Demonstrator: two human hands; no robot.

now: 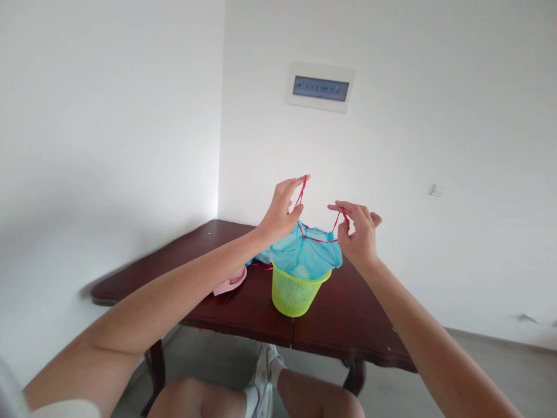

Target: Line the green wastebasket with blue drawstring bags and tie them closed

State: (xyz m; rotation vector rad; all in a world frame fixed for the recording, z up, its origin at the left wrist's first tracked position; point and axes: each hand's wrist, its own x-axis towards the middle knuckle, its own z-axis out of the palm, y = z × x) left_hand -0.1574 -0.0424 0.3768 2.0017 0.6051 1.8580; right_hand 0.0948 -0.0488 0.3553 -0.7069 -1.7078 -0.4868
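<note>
1. Red drawstring [319,239] runs along the mouth of a light blue plastic bag [304,255], and both of its ends are lifted up above the bag
2. The left hand [281,212] pinches one end of the drawstring between thumb and fingers; this end is the higher one
3. The right hand [359,232] pinches the other end in the same narrow way, a little lower and to the right of the bag
4. The bag sits inside a small yellow-green basket [296,293] with a mesh wall, and its upper edge folds over the basket rim
5. The basket stands on a dark brown wooden table [243,313], near the front edge
6. A pink object [230,283] lies on the table just beside the basket, partly hidden behind the left forearm; I cannot tell what it is
7. More blue plastic [262,256] with red string lies behind the basket
8. On the white wall behind there is a white panel with a dark display [321,88]
</note>
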